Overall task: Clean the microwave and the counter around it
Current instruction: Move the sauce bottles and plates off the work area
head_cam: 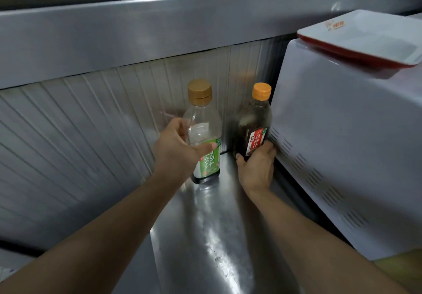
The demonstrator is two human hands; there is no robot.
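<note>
steel counter (pixel 219 236), 2 hand-held bottles (pixel 206 134)

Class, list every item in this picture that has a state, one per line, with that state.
Green-labelled clear bottle: capped, upright, nearly empty, left hand gripping.
Red-labelled dark bottle: capped, upright, right hand gripping.
White microwave: carries a tray.
Red-rimmed white tray: empty.

Two bare forearms, no sleeves visible
</note>
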